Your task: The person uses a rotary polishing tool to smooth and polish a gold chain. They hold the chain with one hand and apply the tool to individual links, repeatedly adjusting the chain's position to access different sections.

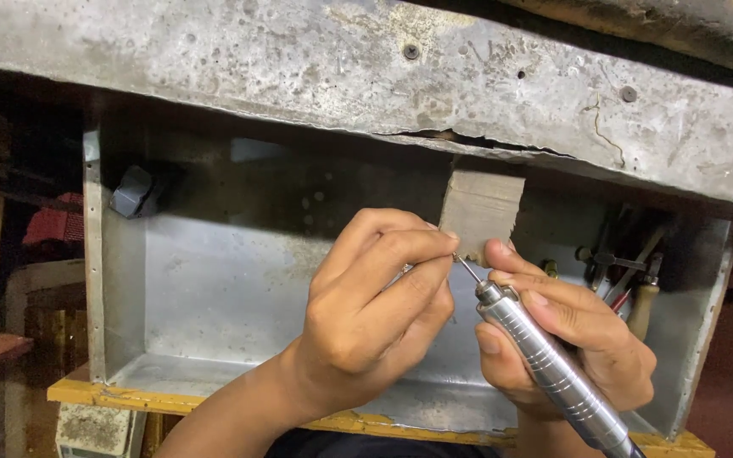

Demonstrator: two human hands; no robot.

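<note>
Right now my right hand is wrapped around a ribbed silver rotary tool, its long axis running from lower right up to upper left, thin bit pointing at my left fingertips. My left hand is pinched narrow on something tiny; I cannot tell what it is. The pinch sits just below the small wooden peg block, and the bit tip is touching or nearly touching it. Both hands work in front of a metal tray under the scarred bench edge. Spare tools lean at the right. No labels or packages show.
</note>
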